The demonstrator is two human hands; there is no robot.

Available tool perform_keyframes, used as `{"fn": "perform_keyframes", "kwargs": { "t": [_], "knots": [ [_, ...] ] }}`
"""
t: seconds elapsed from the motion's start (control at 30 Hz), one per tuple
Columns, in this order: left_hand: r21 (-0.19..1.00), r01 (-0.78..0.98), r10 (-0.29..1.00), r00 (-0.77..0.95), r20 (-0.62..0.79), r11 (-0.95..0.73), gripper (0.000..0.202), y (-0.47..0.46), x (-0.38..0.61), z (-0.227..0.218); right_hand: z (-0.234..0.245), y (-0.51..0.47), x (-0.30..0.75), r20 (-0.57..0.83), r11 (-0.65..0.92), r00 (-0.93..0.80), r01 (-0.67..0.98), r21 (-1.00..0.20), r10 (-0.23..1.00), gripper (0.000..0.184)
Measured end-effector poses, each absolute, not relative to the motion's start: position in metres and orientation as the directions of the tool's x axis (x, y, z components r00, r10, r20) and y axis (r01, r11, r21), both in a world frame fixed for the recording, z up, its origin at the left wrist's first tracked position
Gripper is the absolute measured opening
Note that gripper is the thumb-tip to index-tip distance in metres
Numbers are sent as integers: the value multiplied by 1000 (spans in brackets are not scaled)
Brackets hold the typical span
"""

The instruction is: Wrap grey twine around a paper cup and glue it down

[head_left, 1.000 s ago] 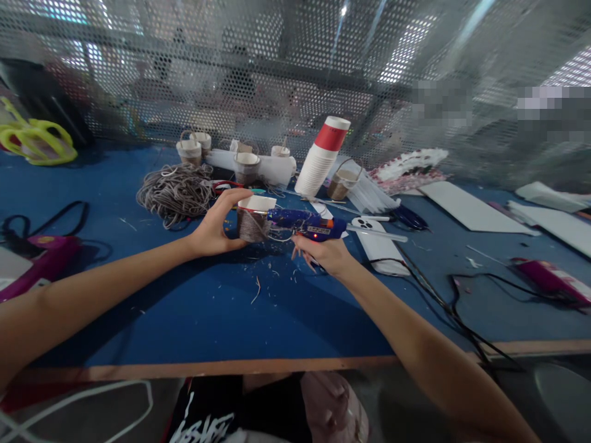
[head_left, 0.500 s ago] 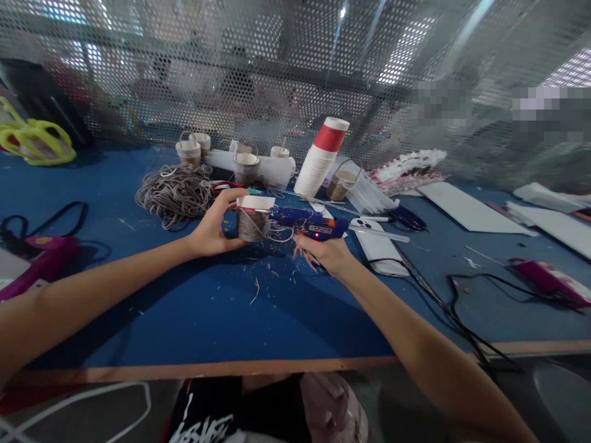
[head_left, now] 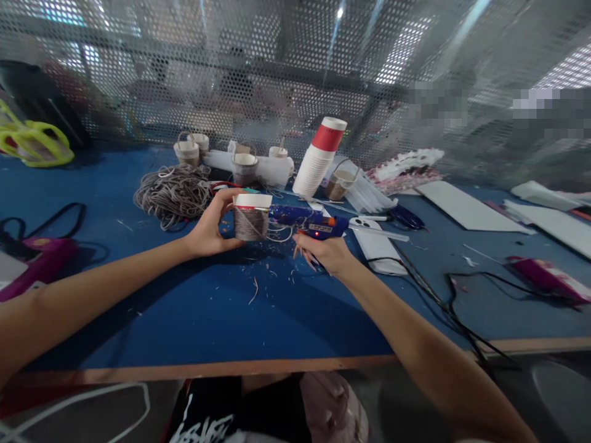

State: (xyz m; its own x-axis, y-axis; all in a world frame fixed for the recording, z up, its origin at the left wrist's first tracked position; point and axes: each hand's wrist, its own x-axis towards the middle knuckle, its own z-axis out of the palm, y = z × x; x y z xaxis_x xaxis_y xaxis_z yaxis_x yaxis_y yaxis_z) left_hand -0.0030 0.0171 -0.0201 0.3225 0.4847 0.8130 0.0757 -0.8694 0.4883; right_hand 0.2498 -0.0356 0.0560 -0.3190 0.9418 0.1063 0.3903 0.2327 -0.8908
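Observation:
My left hand is closed around a paper cup wrapped in grey-brown cord, its white rim bare at the top. In my right hand is a blue hot glue gun, its small light glowing red and a clear glue stick jutting from the back. The gun's nozzle points left and meets the cup near the top edge of the cord; whether glue is coming out is too small to tell. A loose strand of white cord hangs beside the cup, under the gun.
Behind my left hand lies a heap of grey cord. Cord-wrapped cups with handles and a tilted stack of paper cups stand farther back. A phone, black cables and a purple glue gun lie right.
The cord-wrapped cup has turned or tilted slightly, showing more cord and less red below its rim. The glue gun stays at nearly the same place against it.

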Motion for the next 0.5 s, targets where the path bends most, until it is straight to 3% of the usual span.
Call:
{"fn": "perform_keyframes", "kwargs": {
  "t": [0.5],
  "knots": [
    [465,85,466,319,825,-881,80,18,-5,-22,55,-37,250,127,242,-299,386,-890,946,31]
  ]
}}
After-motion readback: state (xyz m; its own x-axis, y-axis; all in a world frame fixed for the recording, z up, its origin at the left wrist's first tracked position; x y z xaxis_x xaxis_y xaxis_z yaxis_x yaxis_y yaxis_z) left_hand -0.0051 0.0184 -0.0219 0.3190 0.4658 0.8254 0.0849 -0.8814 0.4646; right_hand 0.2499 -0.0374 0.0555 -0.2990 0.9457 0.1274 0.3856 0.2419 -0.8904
